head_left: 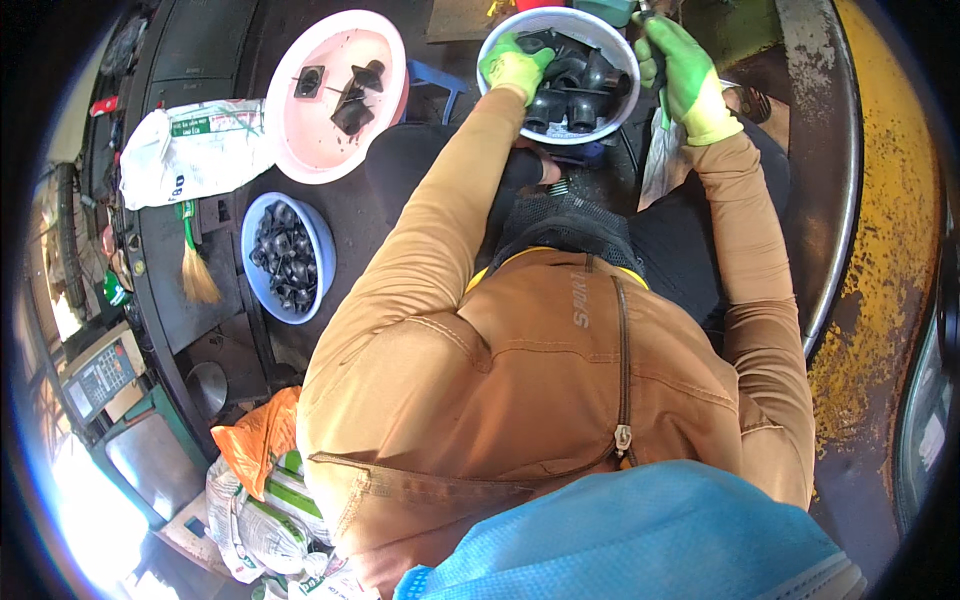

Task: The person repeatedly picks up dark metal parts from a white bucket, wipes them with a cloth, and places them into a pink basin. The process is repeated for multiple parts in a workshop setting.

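Black parts [596,72] adjoin the outstretched left hand [513,67].

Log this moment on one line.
left hand: in top bowl, at black parts | right hand: holds tool, kind unclear | pink basin: few black parts | blue bowl: many black parts

Left hand [515,68], green-yellow glove: reaches over left side of pale basin [550,138], just beside curved black parts [597,75]; grip unclear. Right hand [686,75], gloved alike: just right of that basin, fingers closed round slim tool [647,8], upper end cut off by frame. Left of left hand: pink basin [296,140], few black pieces [352,110] inside. Left and bodyward of left hand: blue basin [323,245], many small black pieces [285,255]; straw brush [197,275] farther left.
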Available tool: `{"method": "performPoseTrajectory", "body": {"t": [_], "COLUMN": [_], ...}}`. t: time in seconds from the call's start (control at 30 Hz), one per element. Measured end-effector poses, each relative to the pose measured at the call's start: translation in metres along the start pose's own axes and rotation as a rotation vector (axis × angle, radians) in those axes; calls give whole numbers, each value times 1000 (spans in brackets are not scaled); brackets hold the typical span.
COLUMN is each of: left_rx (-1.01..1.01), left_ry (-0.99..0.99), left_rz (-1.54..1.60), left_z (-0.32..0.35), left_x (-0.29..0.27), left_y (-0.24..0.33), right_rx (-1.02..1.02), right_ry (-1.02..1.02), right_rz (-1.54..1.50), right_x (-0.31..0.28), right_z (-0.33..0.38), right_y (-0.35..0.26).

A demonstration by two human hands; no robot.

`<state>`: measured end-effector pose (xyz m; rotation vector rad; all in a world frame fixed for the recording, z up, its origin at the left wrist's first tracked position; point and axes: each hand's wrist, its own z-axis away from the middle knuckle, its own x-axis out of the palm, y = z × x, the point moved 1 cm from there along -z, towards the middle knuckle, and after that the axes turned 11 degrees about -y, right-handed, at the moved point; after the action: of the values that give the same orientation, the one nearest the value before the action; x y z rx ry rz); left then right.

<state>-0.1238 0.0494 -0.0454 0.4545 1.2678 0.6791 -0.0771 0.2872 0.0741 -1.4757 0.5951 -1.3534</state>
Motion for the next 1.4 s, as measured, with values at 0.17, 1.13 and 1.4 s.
{"method": "performPoseTrajectory", "body": {"t": [0.17,1.13,1.4], "left_rx": [461,869,873], "left_ry": [221,-59,-614], "left_rz": [483,534,530], "left_z": [38,159,147], "left_x": [-47,-107,-128], "left_y": [31,146,140], "right_rx": [-43,-395,-223], "right_ry": [137,-447,-621], "right_rz": [725,482,534], "right_x": [4,78,48], "right_z": [11,48,48], "right_y": [-5,-22,12]}}
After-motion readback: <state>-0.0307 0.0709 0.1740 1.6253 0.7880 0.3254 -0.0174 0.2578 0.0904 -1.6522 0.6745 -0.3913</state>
